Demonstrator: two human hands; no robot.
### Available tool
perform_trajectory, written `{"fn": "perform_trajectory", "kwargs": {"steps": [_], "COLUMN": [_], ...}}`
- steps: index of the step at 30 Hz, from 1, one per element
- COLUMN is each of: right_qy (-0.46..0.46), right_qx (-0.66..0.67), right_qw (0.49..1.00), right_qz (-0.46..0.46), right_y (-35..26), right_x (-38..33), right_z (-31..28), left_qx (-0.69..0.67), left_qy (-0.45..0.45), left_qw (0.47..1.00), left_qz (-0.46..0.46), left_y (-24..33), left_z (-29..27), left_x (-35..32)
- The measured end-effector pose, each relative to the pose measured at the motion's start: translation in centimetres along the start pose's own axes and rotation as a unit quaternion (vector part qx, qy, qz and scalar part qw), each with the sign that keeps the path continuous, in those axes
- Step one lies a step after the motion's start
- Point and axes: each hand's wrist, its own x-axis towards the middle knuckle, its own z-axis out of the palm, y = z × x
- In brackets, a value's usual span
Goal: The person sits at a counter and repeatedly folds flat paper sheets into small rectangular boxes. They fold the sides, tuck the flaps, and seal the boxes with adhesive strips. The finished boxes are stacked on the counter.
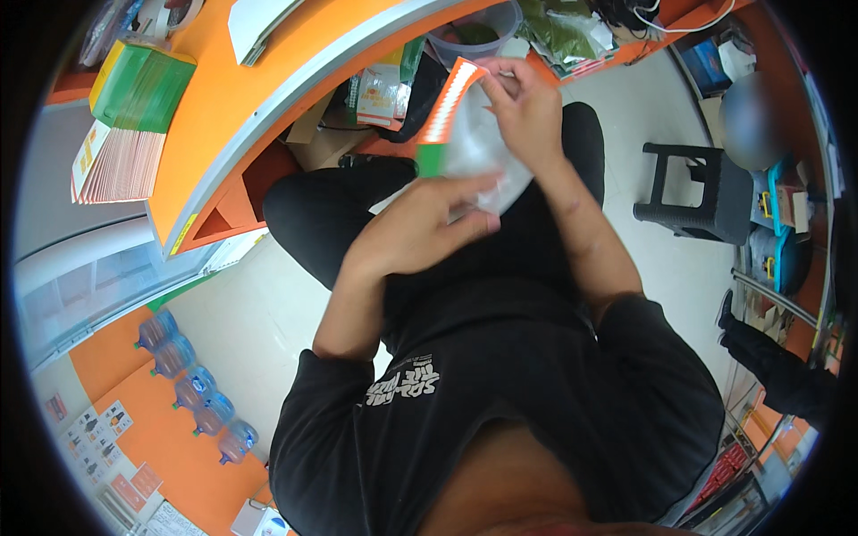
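A clear plastic bag [474, 143] with an orange, white and green printed strip [447, 103] along its left side hangs above my lap. My right hand [529, 112] pinches its upper corner between thumb and fingers. Below it, my left hand [420, 223] lies against the lower part of the bag, thumb and fingers apart. Its fingertips are blurred, and a pale blur of plastic shows around them. I cannot make out anything inside the bag.
A curved orange counter [228, 98] carries a bundle of folded green and white packets [130, 125]. Under it are a plastic tub [474, 36] and green packs [563, 31]. A black stool [697, 192] stands right; water bottles [192, 384] line the left wall. Someone's dark-trousered leg [769, 371] shows at right.
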Motion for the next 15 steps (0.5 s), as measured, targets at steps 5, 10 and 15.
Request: {"fn": "perform_trajectory", "kwargs": {"steps": [5,10,15], "right_qy": [-0.251,-0.38,-0.24], "right_qx": [-0.018,0.069,0.119], "right_qw": [0.968,0.921,0.956], "right_qz": [0.019,0.042,0.118], "right_y": [1.7,2.0,-0.3], "right_x": [1.1,0.0,-1.3], "right_z": [-0.6,0.7,0.4], "left_qx": [-0.097,0.141,0.04], "left_qy": [0.096,0.115,0.236], "left_qw": [0.988,0.957,0.96], "left_qz": [0.077,0.225,0.144], "left_y": [0.3,-2.6,-4.7], "left_z": [-2.1,-2.5,-1.4], "left_x": [-2.0,1.0,0.4]}}
